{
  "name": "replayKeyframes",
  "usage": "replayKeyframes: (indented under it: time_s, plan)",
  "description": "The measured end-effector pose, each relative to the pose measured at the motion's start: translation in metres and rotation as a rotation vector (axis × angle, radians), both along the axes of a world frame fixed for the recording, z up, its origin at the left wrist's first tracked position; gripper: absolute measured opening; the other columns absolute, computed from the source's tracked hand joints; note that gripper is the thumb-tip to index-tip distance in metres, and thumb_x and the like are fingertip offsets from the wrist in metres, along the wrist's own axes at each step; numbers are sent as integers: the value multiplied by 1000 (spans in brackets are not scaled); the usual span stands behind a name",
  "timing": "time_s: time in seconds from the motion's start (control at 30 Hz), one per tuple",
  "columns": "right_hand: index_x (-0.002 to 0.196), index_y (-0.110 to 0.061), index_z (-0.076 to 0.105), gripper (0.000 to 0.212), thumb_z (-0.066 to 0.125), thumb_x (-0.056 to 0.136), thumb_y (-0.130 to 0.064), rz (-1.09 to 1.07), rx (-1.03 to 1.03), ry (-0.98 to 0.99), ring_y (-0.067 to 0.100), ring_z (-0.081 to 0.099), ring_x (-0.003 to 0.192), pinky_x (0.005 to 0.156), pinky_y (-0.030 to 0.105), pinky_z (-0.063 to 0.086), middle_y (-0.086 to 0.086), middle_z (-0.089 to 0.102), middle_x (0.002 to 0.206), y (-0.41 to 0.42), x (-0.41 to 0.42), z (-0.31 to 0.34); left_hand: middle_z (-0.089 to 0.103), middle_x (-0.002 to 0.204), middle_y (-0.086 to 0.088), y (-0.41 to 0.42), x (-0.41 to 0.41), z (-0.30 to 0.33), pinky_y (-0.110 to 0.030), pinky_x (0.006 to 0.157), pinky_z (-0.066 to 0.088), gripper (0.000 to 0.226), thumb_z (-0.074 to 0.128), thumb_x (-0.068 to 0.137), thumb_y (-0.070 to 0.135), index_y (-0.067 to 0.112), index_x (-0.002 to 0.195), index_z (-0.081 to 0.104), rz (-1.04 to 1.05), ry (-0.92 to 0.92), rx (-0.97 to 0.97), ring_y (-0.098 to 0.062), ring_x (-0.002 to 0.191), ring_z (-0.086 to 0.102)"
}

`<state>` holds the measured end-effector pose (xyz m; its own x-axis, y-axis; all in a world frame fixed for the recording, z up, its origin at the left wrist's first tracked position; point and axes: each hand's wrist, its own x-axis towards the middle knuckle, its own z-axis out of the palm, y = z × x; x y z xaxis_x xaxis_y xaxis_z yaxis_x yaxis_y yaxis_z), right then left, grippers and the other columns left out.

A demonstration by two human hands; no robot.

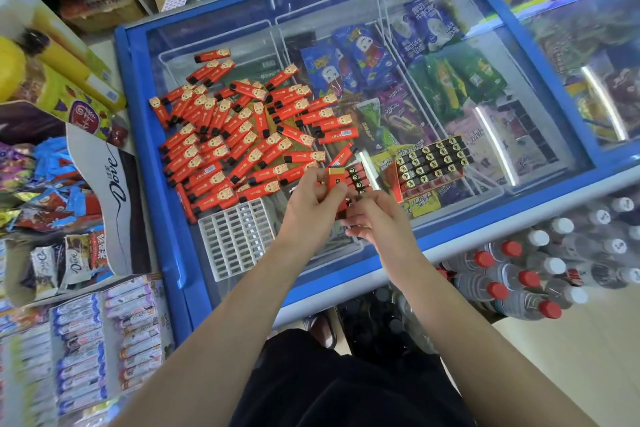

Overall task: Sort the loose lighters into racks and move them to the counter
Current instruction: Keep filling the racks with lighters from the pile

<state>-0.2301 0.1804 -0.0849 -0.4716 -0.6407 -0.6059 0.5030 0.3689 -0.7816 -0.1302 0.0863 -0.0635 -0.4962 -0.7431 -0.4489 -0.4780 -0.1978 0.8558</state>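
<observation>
— Right now: left hand (313, 192) pinching one red plastic lighter (336, 178), right hand (372, 215) gripping a small partly filled rack of lighters (356, 180) just beside it.

— Best approach?

— Line up over a free slot, black cap up, push straight down. Loose red lighters (235, 135) heaped beyond the left hand on the freezer's glass lid (502, 128); empty white grid rack (239, 236) left of it; full rack (433, 159) beyond the right.
</observation>
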Motion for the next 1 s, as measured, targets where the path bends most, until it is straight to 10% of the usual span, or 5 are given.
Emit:
replayKeyframes:
  time_s: [0.17,0.3,0.47,1.0]
  plan:
    - [121,-5,61,25,59,98,6,-13,-135,-36,35,75,90,82,41,62,17,76,103,9,1,13,80,98,4,4,-9,7,-42,82,60,20,63,104,26,10,114,56,171,161,240,-20,90,76]
    - [113,-5,61,20,58,97,8,-94,-132,8,27,74,74,68,35,60,20,73,95,12,-6,14,73,96,-3,4,-8,5,-50,95,56,21,70,97,36,17,103,64,142,65,143,-27,94,70]
    - [107,-6,67,15,61,97,5,-166,-117,68,28,74,74,67,34,60,31,70,103,16,-19,14,66,105,6,1,-7,0,-19,77,51,21,69,99,29,21,117,61,24,-45,-31,-10,95,65]
    - [104,-27,75,31,62,92,-2,-35,2,377,20,62,74,77,46,56,2,69,79,29,-39,-5,41,133,-1,-6,8,-30,-30,97,42,53,72,95,22,23,142,47,-333,-396,-427,-20,117,47]
